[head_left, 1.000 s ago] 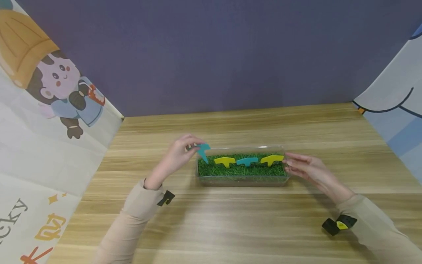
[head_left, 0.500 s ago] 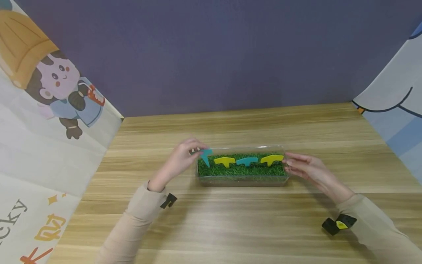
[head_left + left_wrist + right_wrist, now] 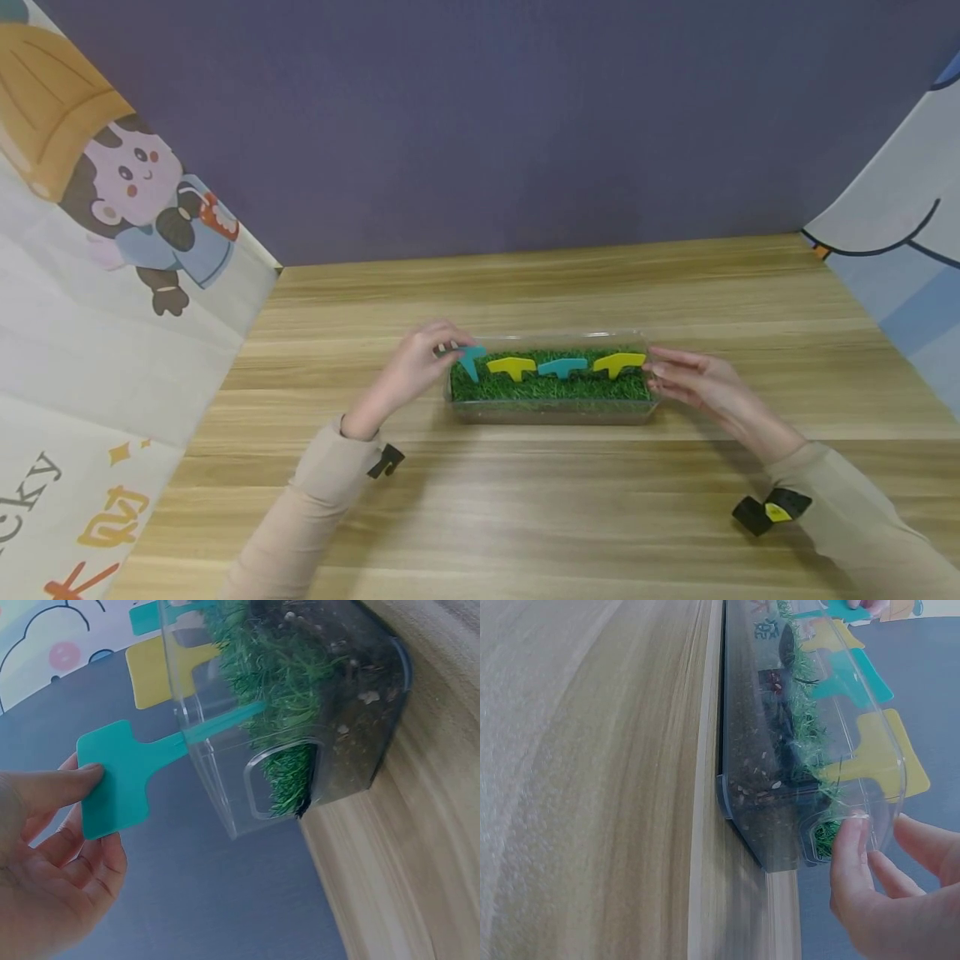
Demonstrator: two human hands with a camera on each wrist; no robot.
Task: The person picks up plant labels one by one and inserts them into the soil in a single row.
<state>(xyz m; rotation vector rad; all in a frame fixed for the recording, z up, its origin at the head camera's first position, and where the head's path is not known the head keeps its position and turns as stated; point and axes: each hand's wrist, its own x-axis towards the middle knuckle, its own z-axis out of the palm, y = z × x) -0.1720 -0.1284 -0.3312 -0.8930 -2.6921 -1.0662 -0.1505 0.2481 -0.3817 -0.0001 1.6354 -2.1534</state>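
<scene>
A clear plastic planter box (image 3: 555,408) holds dark soil under green grass (image 3: 525,387). Two yellow plant labels (image 3: 512,367) and a blue-green one (image 3: 562,367) stand in a row in the grass. Between thumb and fingers, my left hand (image 3: 412,358) pinches the wide head of a further blue-green plant label (image 3: 116,780). This label's narrow stem is down inside the box, its tip at the grass at the left end. My right hand (image 3: 708,387) rests its fingertips against the right end of the box; in the right wrist view they touch beside the cut-out.
The box stands on a wood-grain table (image 3: 555,517). A dark blue-grey panel (image 3: 525,125) rises behind it. Printed cartoon sheets flank the table, with a child in an orange hat (image 3: 67,92) on the left one.
My left hand has moved down and slightly right, lowering the blue-green plant label toward the grass at the box's left end. The right hand has kept its place at the box.
</scene>
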